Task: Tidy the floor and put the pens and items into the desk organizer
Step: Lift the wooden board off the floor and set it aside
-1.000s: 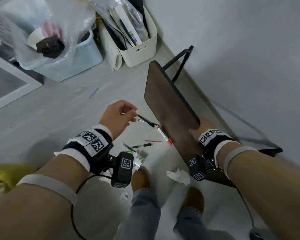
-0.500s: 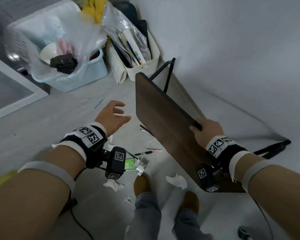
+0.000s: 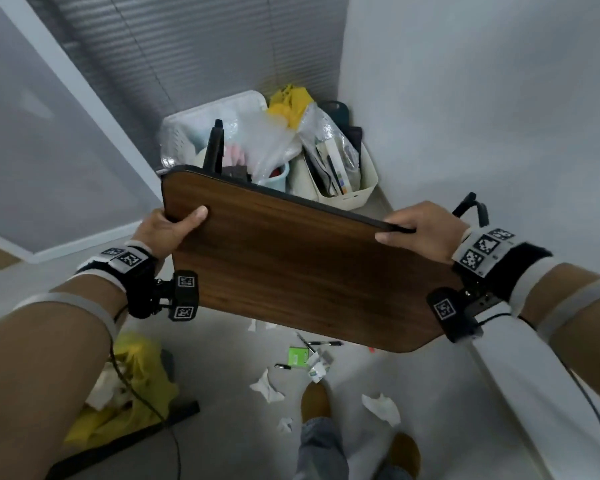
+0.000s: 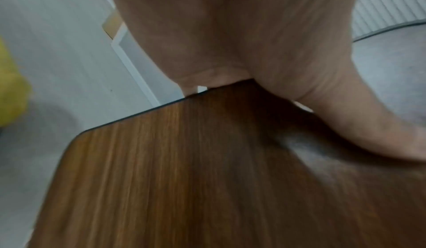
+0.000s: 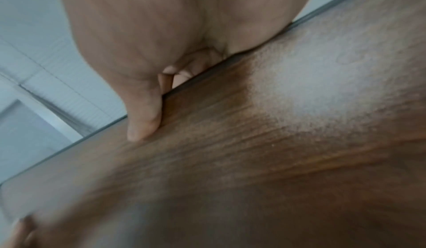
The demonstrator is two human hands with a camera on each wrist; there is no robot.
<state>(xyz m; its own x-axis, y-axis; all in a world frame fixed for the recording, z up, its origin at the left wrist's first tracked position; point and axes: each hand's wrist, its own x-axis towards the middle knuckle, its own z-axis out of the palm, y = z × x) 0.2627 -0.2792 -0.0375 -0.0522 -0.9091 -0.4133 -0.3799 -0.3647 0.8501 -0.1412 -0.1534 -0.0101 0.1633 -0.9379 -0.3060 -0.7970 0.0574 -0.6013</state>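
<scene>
both hands carry the small counter [image 3: 309, 268], a wood-grain top with black legs, tilted in the air above the littered floor [image 3: 222, 382]. the left hand [image 3: 165, 233] clenches the left edge, thumb on top and fingers underneath; the right hand [image 3: 418, 233] clenches the far right edge the same way, as both wrist views confirm. the task's things lie below and near the person's feet: black pens [image 3: 321, 343], a green card [image 3: 298, 356] and crumpled tissues [image 3: 265, 388]. no desk organizer shows in any view.

the main risk is the set-down. the top hides much of the floor, so a leg could land on a pen and crush it or send it rolling off under the bins [image 3: 347, 188] at the far side. the raised leg [image 3: 214, 147] stands close to the plastic bags in those bins and could snag one. each grip is only an edge pinch, so the tilted top could slip or swing into the right wall [image 3: 482, 98].
</scene>
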